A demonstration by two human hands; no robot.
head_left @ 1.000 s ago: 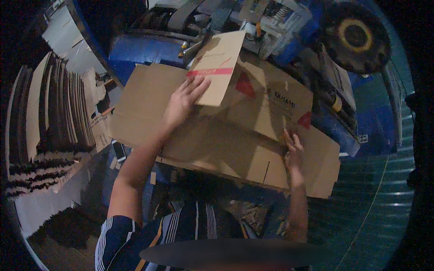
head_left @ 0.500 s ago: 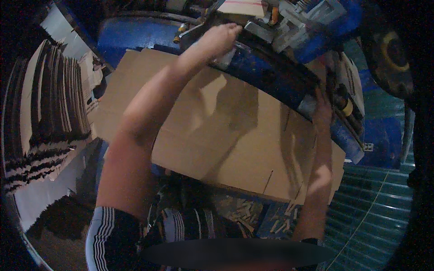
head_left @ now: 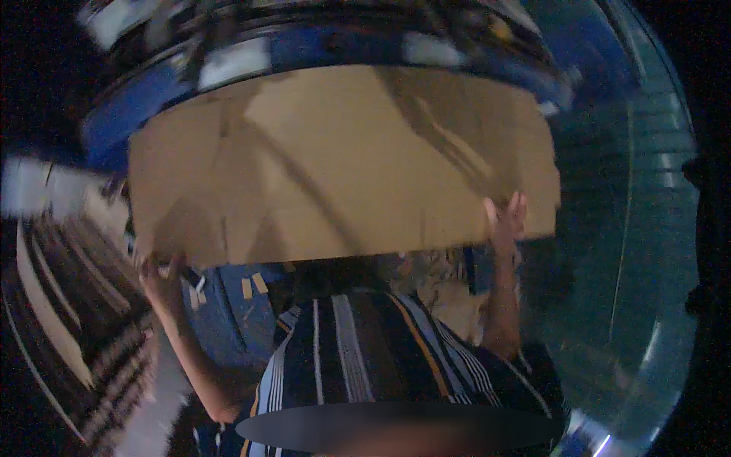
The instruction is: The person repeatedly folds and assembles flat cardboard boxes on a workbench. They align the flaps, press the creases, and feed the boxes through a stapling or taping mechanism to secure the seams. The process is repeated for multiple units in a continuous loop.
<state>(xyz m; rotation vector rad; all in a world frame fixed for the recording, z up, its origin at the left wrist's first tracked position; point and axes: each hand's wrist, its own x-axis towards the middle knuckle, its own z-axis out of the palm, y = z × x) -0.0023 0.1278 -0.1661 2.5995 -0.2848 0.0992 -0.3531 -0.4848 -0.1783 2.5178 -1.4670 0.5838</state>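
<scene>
A wide brown cardboard sheet [head_left: 365, 167] lies in front of me, with slits cut in from its near edge. At its near left corner my left hand [head_left: 161, 276] is closed, its blurred fingers bent over the edge. Over the near edge on the right, my right hand [head_left: 506, 217] rests on the top face with its fingers stretched out and apart. Shadows of arms fall across the cardboard. Beyond its far edge runs a blurred blue machine [head_left: 327, 46] with pale plates on its front.
To the left stands a stack of cardboard sheets [head_left: 68, 297] with dark edges. Small cardboard scraps [head_left: 255, 286] lie on a blue surface below the near edge. Green corrugated sheeting [head_left: 609, 228] is on the right.
Both hands have come back from the machine side to the cardboard's near edge, left at the corner, right farther along. The view has swung, and the sheet now sits squarer before me.
</scene>
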